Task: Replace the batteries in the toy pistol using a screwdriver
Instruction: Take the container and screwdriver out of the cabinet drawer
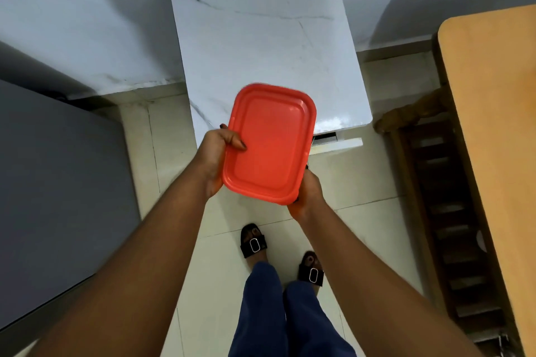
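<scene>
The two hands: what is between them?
In the head view, a red lid lies between the left hand and right hand; both grip its edges.

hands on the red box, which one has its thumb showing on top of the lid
The left hand: its thumb lies over the lid of the red box. The right hand holds the near corner from beneath.

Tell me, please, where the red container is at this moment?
In the head view the red container is mid-frame, held between the left hand and right hand, above the near edge of the white marble-patterned table.
</scene>
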